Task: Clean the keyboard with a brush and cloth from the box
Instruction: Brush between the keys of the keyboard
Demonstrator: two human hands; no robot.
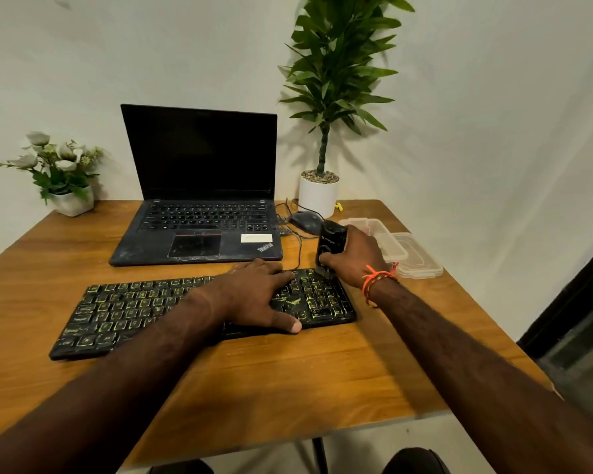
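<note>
Both forearms reach in from the near edge of the surface (288,388). Left hand (254,295) lies flat w/ straight fingers, pressing the keyboard (117,316) right of centre. Keyboard's long axis runs left-right, slightly tilted. Right hand (355,260) grips a black brush (332,241) upright, bristles touching the keyboard's far right corner. Right hand is nearer the work; sweep prob. goes leftward along the rows. Box (374,230) sits open just beyond the right hand; cloth not visible.

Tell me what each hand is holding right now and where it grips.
The right hand grips the black brush around its upper body, bristles on the keyboard. The left hand holds nothing, resting flat on the keys.
</note>
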